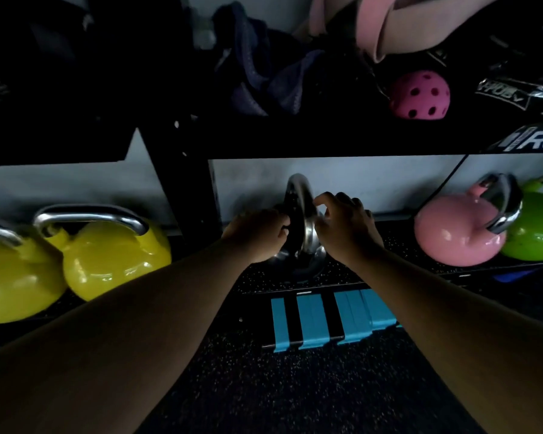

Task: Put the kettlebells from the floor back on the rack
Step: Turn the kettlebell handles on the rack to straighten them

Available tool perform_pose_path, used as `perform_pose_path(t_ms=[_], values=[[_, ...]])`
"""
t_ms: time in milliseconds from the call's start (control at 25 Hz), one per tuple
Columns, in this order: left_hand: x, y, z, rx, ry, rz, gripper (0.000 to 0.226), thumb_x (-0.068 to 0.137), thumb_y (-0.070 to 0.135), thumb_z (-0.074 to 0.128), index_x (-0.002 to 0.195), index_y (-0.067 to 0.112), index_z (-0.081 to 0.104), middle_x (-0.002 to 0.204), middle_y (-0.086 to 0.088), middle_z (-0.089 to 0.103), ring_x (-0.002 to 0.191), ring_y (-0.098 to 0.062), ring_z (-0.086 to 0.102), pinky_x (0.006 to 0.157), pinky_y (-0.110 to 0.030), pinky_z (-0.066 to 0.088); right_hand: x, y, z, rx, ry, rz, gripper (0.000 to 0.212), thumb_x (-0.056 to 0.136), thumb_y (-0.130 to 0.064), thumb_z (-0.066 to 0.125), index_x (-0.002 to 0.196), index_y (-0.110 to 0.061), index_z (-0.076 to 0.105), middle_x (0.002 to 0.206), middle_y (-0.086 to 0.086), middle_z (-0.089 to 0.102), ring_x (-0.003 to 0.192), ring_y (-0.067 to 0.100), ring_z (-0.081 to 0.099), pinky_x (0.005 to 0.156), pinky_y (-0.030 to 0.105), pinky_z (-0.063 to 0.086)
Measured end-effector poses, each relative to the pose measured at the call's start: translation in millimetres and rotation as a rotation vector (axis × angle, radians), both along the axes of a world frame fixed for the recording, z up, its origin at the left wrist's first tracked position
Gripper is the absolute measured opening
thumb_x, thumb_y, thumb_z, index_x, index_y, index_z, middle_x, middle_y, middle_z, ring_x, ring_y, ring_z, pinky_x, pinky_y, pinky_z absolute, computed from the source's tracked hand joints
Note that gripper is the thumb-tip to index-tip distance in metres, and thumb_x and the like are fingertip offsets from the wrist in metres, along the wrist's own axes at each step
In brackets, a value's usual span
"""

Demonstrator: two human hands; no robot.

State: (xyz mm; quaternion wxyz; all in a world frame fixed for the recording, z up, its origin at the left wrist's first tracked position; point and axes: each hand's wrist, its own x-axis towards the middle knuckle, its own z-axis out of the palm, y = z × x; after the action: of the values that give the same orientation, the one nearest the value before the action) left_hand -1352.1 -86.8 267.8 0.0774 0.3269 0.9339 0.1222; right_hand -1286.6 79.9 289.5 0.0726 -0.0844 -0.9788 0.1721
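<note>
A dark kettlebell with a chrome handle (299, 195) sits on the low rack shelf (398, 245) in the middle of the view. My left hand (257, 234) is wrapped on its left side, fingers curled against the handle. My right hand (347, 227) is at its right side with fingers bent and slightly apart, touching or just off the handle. Two yellow kettlebells (113, 255) stand on the shelf to the left. A pink kettlebell (455, 233) and a green kettlebell (536, 227) stand to the right.
A black rack upright (185, 183) rises left of my hands, and an upper shelf (326, 142) overhangs them. On that shelf lie dark cloth (264, 76), a pink perforated ball (420, 95) and pink fabric (389, 23). Blue tape strips (314, 321) mark the shelf's front edge above speckled rubber floor (295, 386).
</note>
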Motion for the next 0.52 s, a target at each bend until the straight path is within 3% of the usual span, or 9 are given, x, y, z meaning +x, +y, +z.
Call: perform_pose_path(t_ms=[120,320,520], values=[[23.6,-33.2,4.0,0.003,0.063,0.000,0.031,0.097,0.031,0.042,0.118,0.024,0.063,0.119,-0.006,0.068,0.105,-0.027,0.064,0.090,-0.036,0.050,14.4,-23.9,-5.0,0.019,0.020,0.010,0.028,0.094,-0.023,0.052,0.122,-0.020,0.057,0.117,0.009,0.063,0.108,0.031,0.053,0.084,0.038,0.039],[50.7,-103.4,2.4,0.122,0.158,0.151,0.031,0.091,0.027,0.050,0.117,0.025,0.066,0.122,-0.001,0.068,0.115,-0.026,0.060,0.094,-0.033,0.045,28.9,-71.8,-6.3,-0.005,-0.008,0.052,0.028,0.089,-0.036,0.049,0.116,-0.034,0.056,0.124,0.004,0.063,0.115,0.031,0.054,0.093,0.043,0.046],[30.2,-200.7,3.2,-0.010,0.242,0.160,0.030,0.089,0.025,0.048,0.114,0.024,0.064,0.123,-0.004,0.065,0.119,-0.029,0.055,0.095,-0.040,0.042,7.6,-155.0,-4.9,-0.036,0.073,0.203,0.026,0.086,-0.036,0.045,0.104,-0.025,0.061,0.104,0.006,0.068,0.099,0.030,0.063,0.085,0.048,0.053]])
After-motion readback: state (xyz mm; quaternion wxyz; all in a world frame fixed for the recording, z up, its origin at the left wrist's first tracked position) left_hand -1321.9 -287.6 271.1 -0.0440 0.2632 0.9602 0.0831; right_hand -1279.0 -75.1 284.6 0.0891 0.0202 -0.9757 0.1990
